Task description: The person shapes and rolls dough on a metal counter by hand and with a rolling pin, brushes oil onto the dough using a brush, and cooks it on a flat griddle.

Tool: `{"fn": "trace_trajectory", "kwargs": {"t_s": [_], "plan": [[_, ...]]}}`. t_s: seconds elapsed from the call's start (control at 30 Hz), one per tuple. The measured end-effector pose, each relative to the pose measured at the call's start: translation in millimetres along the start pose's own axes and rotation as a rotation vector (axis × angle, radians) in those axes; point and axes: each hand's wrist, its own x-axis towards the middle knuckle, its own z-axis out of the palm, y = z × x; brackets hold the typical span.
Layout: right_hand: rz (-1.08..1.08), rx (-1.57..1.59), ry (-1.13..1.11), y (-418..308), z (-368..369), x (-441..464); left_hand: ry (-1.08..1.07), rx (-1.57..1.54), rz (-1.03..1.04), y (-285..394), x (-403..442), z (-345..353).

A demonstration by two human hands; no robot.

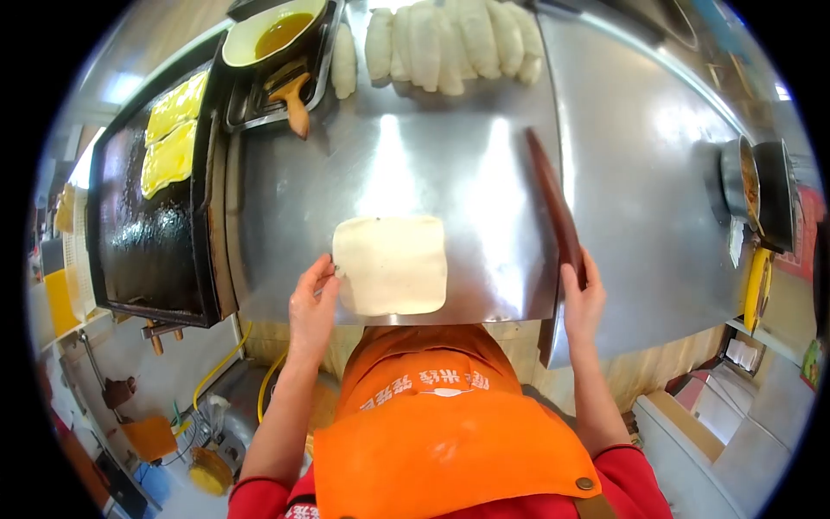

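A flat, roughly square dough sheet lies on the steel worktop in front of me. My left hand is at its left edge, thumb and fingers closed at the rim; the fingertips are partly hidden. To the right of the sheet, my right hand is wrapped around the near end of a dark reddish-brown rolling pin. The pin points away from me and slants a little left, apart from the dough.
Several pale dough rolls lie at the back of the worktop. A brush rests on a tray beside a bowl of oil. Two yellow flatbreads sit on a black griddle at left. Metal pots stand at right.
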Motion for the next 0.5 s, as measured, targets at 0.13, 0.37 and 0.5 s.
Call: {"fn": "trace_trajectory", "kwargs": {"t_s": [0.13, 0.37, 0.5], "plan": [[-0.039, -0.039, 0.039, 3, 1, 38, -0.051, -0.331, -0.273, 14, 13, -5], [-0.421, -0.062, 0.054, -37, 30, 94, -0.102, 0.204, -0.371, 32, 25, -11], [-0.817, -0.254, -0.146, -62, 80, 31, -0.022, 0.486, -0.170, 30, 24, 6]]}}
